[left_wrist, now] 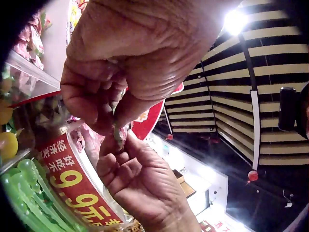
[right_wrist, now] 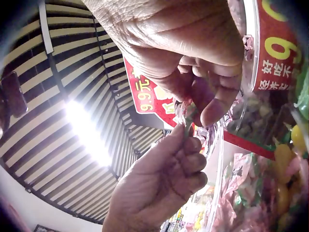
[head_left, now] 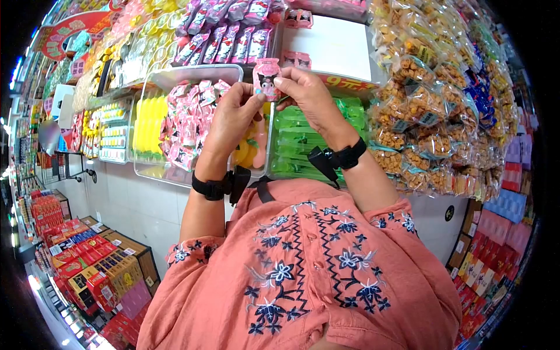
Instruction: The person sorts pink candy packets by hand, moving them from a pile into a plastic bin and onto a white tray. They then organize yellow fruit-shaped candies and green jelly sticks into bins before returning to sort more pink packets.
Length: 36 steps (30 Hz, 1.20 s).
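Observation:
A small pink packet (head_left: 267, 77) with a cartoon figure printed on it is held up between both hands. My left hand (head_left: 233, 114) pinches its lower left edge between thumb and fingers. At the right edge, my right hand (head_left: 310, 96) grips it the same way, thumb on the printed front. Both wrist views catch the packet nearly edge-on, with the fingertips covering much of it. Just below the hands stands a clear plastic bin (head_left: 195, 71) of pink wrapped packets (head_left: 189, 116).
Purple packets (head_left: 233, 44) fill a bin behind the hands, beside a white panel (head_left: 326, 46). Green plastic-wrapped items (head_left: 300, 137) lie below the right hand. Bagged brown snacks (head_left: 417, 111) are piled at the right. Boxed goods (head_left: 99, 262) stand low at the left.

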Each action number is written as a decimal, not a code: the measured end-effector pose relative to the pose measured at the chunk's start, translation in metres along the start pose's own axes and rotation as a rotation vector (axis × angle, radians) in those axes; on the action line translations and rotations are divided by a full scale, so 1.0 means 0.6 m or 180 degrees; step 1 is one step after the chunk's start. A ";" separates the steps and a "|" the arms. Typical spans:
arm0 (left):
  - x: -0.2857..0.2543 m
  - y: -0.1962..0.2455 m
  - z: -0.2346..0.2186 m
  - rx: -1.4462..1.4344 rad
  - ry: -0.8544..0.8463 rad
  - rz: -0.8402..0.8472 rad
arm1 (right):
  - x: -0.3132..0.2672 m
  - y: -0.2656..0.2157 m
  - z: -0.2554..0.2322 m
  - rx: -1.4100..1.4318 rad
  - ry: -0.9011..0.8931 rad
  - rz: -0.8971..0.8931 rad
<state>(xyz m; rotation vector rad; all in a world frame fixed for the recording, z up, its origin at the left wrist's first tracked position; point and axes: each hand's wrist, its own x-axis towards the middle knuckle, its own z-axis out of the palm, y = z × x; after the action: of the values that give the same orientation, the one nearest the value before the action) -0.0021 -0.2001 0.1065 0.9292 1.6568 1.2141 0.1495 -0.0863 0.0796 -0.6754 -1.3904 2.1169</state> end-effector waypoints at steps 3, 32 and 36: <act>0.004 -0.003 0.001 -0.0030 -0.0026 -0.0001 | 0.002 0.002 -0.004 -0.0046 -0.0004 -0.0012; -0.002 0.028 -0.023 0.0149 0.0009 -0.0206 | 0.118 -0.026 -0.183 -0.1485 0.1467 -0.0281; -0.004 0.023 -0.027 0.0262 0.0001 -0.0175 | 0.157 0.014 -0.231 -0.2625 0.1782 0.0001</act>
<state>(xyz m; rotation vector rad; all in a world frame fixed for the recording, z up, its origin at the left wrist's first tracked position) -0.0151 -0.2041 0.1229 0.9276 1.7325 1.1167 0.1688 0.0660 0.0113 -1.4322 -1.8635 1.1239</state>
